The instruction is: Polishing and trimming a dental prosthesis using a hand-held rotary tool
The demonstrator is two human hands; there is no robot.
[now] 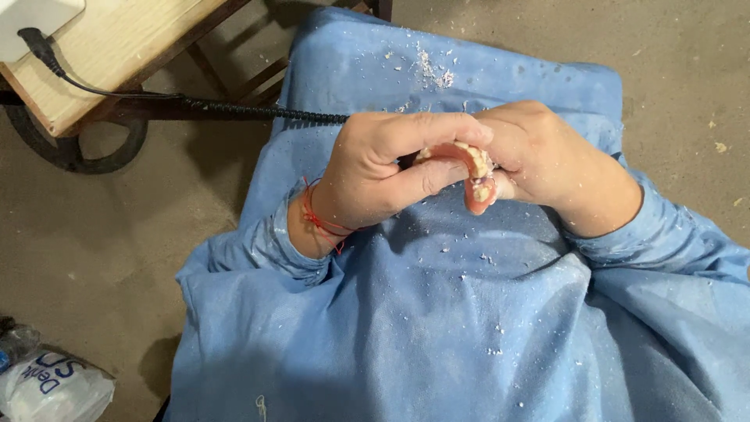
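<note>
Gripping a pink denture (469,168) between them, the left hand (383,172) closes thumb and fingers around its near arch beside a coiled black cord (258,111), while the right hand (547,160) pinches its far end over the dust-flecked blue gown (437,312).

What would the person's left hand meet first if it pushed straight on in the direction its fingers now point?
The left hand points toward the right hand, and the pink denture with pale teeth lies between them, already touched by its fingers. So it would press on the denture first, then the right hand, though depth is hard to judge.
</note>
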